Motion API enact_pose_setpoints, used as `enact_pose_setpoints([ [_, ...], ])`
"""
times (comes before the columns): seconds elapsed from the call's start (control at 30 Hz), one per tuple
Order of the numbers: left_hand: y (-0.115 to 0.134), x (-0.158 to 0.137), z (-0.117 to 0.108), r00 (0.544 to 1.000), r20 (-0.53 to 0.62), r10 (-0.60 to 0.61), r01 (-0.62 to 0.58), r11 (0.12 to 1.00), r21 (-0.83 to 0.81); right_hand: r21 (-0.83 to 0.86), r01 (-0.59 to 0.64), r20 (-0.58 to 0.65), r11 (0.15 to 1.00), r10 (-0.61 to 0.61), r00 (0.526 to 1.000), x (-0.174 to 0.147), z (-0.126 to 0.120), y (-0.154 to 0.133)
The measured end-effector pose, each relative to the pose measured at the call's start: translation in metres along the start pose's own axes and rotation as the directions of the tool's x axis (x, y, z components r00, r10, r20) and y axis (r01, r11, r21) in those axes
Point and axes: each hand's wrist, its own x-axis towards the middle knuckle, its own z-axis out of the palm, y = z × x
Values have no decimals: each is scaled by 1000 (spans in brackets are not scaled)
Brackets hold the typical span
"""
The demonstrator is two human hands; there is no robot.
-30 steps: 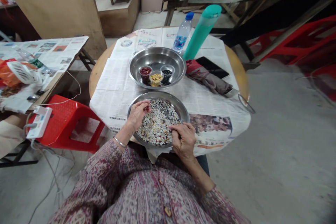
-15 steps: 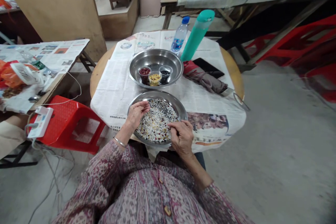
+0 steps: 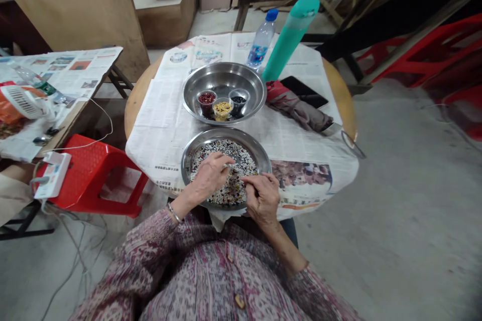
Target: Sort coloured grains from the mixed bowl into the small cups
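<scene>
A steel basin (image 3: pixel 264 153) at the table's near edge holds a layer of white grains (image 3: pixel 244 158) mixed with dark, red and yellow ones. Over the middle of these grains is my left hand (image 3: pixel 211 175), its fingers bent together; anything in its fingertips is too small to make out. At the basin's right rim, my right hand (image 3: pixel 263 198) is closed, thumb and forefinger pinched above the grains, their contents hidden. Behind stands a second steel basin (image 3: pixel 196 79) with clear cups of red beans (image 3: pixel 207 99), yellow kernels (image 3: pixel 222 108) and black beans (image 3: pixel 238 100).
Newspaper (image 3: pixel 150 130) covers the round table. A water bottle (image 3: pixel 260 42), a green flask (image 3: pixel 289 37), a folded umbrella (image 3: pixel 297 108) and a black phone (image 3: pixel 304 91) lie or stand at the back right. A red stool (image 3: pixel 98 170) with a power strip (image 3: pixel 53 175) is at left.
My left hand has moved right, from the basin's left rim to over the middle of the grains. My right hand stays pinched at the right rim. The view has shifted slightly.
</scene>
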Motion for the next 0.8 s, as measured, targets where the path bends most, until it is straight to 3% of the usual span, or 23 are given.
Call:
enact_pose_setpoints([
  [0.1, 3, 3, 10, 989, 118, 90, -109, 979, 173, 5, -9, -7, 1000, 9, 1000, -1, 1, 1],
  [0.23, 3, 9, 18, 963, 245, 110, -180, 941, 286, 4, -8, -1, 1000, 8, 1000, 0, 1, 0],
  [0.37, -2, 4, 13, 984, 149, 95, -135, 947, 290, -1, 0, -1, 1000, 0, 1000, 2, -1, -3],
  [0.53, -6, -19, -10, 997, -23, 80, -69, 951, 301, -12, 7, 2, 1000, -7, 1000, 3, -1, -4],
  [0.8, 0, -51, -27, 997, -53, 47, -24, 924, 381, -156, 76, 177, 985, -48, 983, 10, -10, -8],
])
